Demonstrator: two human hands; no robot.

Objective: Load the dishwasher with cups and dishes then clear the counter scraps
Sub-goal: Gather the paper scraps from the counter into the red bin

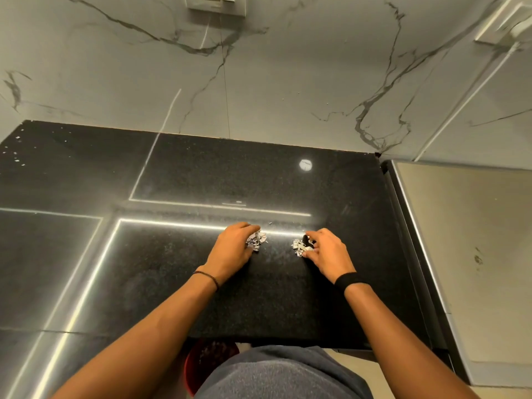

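Two small heaps of torn paper scraps lie on the black granite counter [201,174]. My left hand [233,249] lies curled around the left heap of scraps [255,239], fingers cupping it against the counter. My right hand [328,251] cups the right heap of scraps [299,246] from the other side, thumb and fingers bent around it. The two heaps sit a hand's width apart. A few tiny crumbs [270,224] lie just beyond the left heap.
A red bin [198,364] holding scraps stands on the floor below the counter's front edge, partly hidden by my body. A steel appliance top [466,240] adjoins the counter on the right. Marble wall with a socket plate [216,4] rises behind. Small white specks [17,148] dot the far left.
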